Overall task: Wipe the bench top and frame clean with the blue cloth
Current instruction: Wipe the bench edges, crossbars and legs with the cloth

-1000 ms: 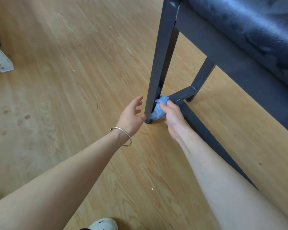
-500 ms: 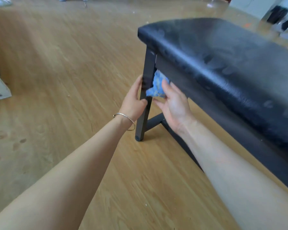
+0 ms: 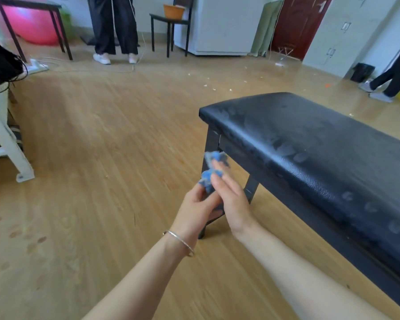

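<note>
**Both hands bunch the cloth at the bench's corner**

The person's forearms reach forward and meet just in front of the near left corner of the bench (image 3: 333, 218). The left hand (image 3: 195, 211), with a thin bangle (image 3: 179, 242) on its wrist, has its fingers curled, pinching the lower end of the blue cloth (image 3: 210, 173). The right hand (image 3: 234, 202) lies just beside it, back upward, fingers stretched forward and hooked at the tips over the crumpled cloth. The cloth hangs between them, level with the upper part of the corner leg (image 3: 211, 140), below the padded black top (image 3: 310, 144). Blur hides whether it touches the leg.
</note>
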